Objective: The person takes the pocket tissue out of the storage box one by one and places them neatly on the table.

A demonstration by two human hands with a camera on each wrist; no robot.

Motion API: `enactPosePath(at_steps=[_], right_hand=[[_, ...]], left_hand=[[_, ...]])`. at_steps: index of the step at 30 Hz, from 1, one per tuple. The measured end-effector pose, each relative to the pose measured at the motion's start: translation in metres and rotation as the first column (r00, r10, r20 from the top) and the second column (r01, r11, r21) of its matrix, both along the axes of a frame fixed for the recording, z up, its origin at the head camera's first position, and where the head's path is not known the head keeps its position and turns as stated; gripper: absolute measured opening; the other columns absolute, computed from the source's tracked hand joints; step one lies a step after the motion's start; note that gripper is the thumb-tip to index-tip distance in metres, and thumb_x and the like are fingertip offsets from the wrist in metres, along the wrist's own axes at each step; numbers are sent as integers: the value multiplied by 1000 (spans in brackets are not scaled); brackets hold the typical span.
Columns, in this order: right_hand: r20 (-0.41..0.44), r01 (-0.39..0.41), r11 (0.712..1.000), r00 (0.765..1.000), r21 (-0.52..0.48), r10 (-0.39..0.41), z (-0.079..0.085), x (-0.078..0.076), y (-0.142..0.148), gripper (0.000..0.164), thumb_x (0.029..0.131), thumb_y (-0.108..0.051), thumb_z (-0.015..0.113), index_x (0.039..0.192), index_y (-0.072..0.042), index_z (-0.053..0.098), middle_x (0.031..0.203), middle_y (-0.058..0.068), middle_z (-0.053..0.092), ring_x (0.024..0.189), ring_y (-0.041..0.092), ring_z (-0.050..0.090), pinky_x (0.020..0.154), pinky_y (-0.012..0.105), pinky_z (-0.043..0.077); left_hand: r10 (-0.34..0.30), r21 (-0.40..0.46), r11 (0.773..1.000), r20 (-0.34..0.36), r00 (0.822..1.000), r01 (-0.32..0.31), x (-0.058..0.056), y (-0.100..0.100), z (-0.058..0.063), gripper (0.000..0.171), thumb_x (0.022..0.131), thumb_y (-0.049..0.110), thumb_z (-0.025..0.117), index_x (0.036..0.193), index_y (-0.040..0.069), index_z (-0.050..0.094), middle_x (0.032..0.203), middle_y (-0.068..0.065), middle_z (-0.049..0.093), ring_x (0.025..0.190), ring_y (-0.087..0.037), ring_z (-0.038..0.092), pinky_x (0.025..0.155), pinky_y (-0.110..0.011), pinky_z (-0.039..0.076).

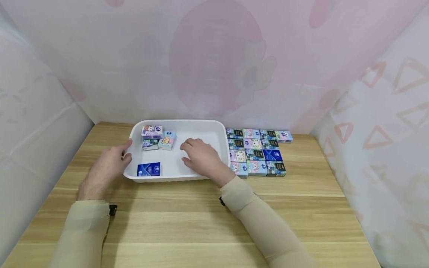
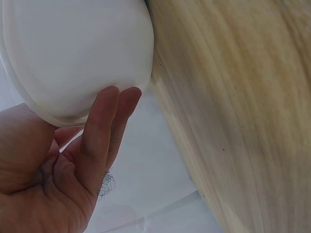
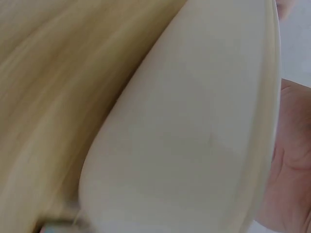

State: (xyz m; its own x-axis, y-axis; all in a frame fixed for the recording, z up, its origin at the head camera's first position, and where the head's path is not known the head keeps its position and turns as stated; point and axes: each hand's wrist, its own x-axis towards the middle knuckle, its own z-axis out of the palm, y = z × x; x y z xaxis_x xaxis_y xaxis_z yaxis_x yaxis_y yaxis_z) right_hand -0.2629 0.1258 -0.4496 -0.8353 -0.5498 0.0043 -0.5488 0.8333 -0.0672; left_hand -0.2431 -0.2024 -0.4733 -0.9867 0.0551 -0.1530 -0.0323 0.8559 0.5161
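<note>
A white plastic tray [image 1: 187, 178] lies on the table. My left hand [image 1: 106, 165] grips its left end, the thumb side at the rim and the fingers [image 2: 99, 121] against the outer wall in the left wrist view. My right hand [image 1: 202, 156] reaches over the right part of the tray, fingers loosely bent, with nothing visible in it. At the tray's back left, a purple pocket tissue pack [image 1: 152, 131] sits on a dark green one [image 1: 150, 144], beside a light blue one [image 1: 167, 140]. A dark blue pack [image 1: 149, 169] lies at the front left.
Right of the tray, several tissue packs [image 1: 257, 168] lie flat in close rows on the wooden table [image 1: 187, 223]. One blue pack [image 1: 272, 155] is among them. Printed cloth walls [image 1: 140, 74] stand behind and at both sides.
</note>
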Motion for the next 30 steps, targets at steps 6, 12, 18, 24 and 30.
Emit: enactPosePath(at_steps=[6, 12, 18, 24, 30], right_hand=[[26, -53, 998, 998, 46, 51, -7, 4, -30, 47, 117, -46, 74, 159, -25, 71, 165, -2, 69, 152, 22, 67, 115, 43, 66], [87, -118, 992, 990, 53, 113, -9, 1, -52, 49, 115, -47, 77, 160, -28, 70, 164, -4, 69, 150, 19, 68, 116, 40, 64], [191, -241, 970, 953, 4, 236, -11, -7, -65, 45, 115, -40, 79, 159, -30, 73, 165, -6, 67, 153, 14, 64, 123, 33, 59], [248, -348, 937, 907, -14, 341, -13, -13, -76, 43, 115, -41, 78, 157, -30, 76, 164, -8, 69, 154, 11, 63, 132, 26, 49], [231, -360, 932, 911, 38, 342, -15, -15, -84, 42, 114, -43, 79, 154, -32, 78, 161, -11, 72, 152, 10, 64, 131, 26, 48]], left_hand=[[3, -10, 1000, -1, 1000, -3, 0, 0, 1, 66, 122, 15, 56, 181, 0, 32, 157, -50, 58, 106, -43, 72, 72, -37, 57], [8, -9, 1000, 1, 1000, -8, 1, 1, 3, 66, 122, 16, 56, 182, 1, 32, 157, -50, 59, 105, -43, 74, 69, -35, 56], [4, -7, 1000, 2, 1000, -4, 1, 0, 4, 66, 122, 16, 56, 182, 1, 33, 156, -50, 59, 101, -42, 74, 68, -36, 55], [6, -1, 1000, 18, 1000, -6, 1, 0, 5, 67, 122, 16, 56, 182, 2, 31, 156, -50, 59, 99, -39, 74, 66, -38, 54], [1, -7, 1000, 16, 1000, -1, 2, 0, 6, 66, 122, 16, 55, 182, 2, 32, 154, -50, 61, 95, -37, 73, 66, -37, 54]])
